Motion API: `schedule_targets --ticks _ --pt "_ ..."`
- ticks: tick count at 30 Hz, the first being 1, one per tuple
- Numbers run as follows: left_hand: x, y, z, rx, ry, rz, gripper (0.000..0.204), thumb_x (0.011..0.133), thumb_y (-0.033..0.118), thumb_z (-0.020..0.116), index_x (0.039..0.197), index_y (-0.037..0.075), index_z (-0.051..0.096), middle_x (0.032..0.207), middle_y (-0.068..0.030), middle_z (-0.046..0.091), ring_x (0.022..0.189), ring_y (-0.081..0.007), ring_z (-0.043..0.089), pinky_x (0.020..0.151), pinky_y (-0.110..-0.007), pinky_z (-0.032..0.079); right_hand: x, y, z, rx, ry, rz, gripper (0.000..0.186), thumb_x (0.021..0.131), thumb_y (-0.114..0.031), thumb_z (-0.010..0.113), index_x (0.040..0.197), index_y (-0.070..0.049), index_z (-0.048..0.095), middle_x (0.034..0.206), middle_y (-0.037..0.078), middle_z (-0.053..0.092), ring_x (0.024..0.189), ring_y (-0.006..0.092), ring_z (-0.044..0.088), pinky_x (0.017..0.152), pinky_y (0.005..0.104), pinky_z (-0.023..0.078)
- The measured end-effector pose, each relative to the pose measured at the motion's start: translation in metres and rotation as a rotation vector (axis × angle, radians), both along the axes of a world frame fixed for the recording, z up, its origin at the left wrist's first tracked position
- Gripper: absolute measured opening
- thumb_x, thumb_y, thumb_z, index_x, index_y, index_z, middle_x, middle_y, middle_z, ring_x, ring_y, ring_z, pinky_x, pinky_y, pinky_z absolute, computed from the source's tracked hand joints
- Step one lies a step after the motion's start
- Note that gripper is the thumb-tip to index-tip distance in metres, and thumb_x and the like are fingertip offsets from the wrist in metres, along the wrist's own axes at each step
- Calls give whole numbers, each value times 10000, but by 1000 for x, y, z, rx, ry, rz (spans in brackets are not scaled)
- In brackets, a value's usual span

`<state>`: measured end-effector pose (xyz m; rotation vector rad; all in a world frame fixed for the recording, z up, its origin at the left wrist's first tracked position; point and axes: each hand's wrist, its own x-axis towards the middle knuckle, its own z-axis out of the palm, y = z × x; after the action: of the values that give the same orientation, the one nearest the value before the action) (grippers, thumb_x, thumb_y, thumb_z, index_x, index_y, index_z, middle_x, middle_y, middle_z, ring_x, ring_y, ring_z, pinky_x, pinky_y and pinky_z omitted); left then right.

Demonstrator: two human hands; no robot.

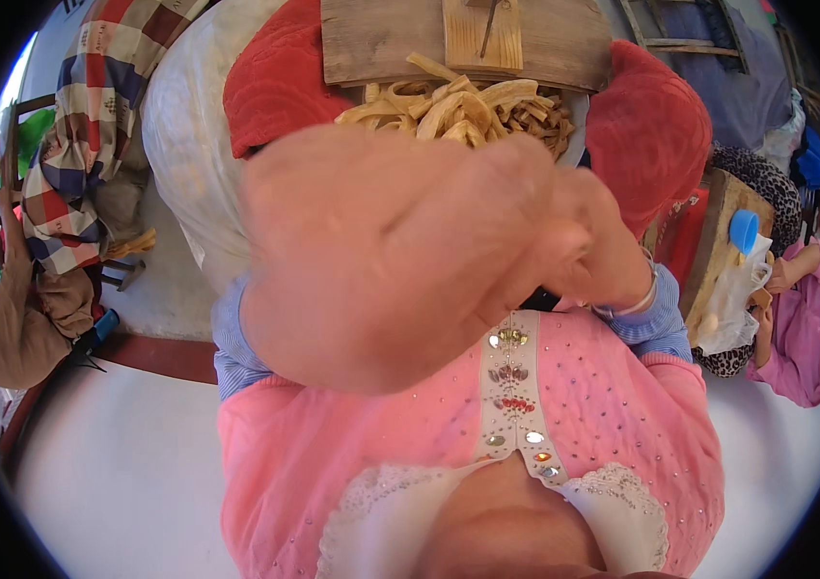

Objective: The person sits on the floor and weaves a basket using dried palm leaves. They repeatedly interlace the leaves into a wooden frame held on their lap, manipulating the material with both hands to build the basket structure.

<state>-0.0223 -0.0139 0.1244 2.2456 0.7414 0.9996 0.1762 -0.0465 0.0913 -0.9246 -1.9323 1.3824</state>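
Raised close to the camera, my left hand [381, 256] fills the middle of the view, its back showing and its fingers curled in toward the right. My right hand [608, 236] meets it there, its fingers bent and partly covered by the left. Whatever lies between the fingertips is hidden and smeared by motion. Beyond the hands, a heap of pale yellow-brown strips [468, 106] fills a light-rimmed container between two red-covered knees [651, 125]. Across the far side lies a wooden board [381, 43], carrying a smaller wood block [502, 48] with a thin dark metal piece on it.
A white sack [203, 116] stands left of the knees, beside checked cloth [92, 106]. Farther left is a person's brown sleeve [19, 328]. At right, a wooden table [719, 251] bears a blue cup [744, 230] and a plastic bag [733, 299], near another person in pink [806, 328].
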Motion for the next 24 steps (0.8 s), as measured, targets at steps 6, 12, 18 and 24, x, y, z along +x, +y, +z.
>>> schedule_targets --ticks 6,12,18,24 --pt "31 24 -67 -1080 -616 -228 290 959 279 525 985 7 626 658 28 492 558 -36 406 487 -207 317 -4 9 -5 -242 490 -319 244 905 -101 592 1093 44 648 730 6 605 660 101 583 605 236 463" --pt "71 23 -127 -1179 -702 -101 208 929 139 572 1115 49 542 661 66 443 520 -5 344 449 -172 243 5 51 -103 365 -117 -785 214 888 -156 605 1087 -136 682 755 87 661 622 190 633 551 279 474" --pt "60 23 -163 -788 -257 87 140 890 133 607 1002 50 594 680 12 536 561 -89 523 468 -249 391 17 47 -117 510 -458 -702 133 875 -213 604 952 -146 689 730 132 621 622 296 595 541 341 468" --pt "57 12 -158 50 209 275 236 803 44 608 1039 45 611 857 -122 643 704 -299 629 614 -353 510 19 22 -141 -268 -39 -700 217 931 -259 569 900 -72 676 741 60 641 646 141 601 582 309 465"
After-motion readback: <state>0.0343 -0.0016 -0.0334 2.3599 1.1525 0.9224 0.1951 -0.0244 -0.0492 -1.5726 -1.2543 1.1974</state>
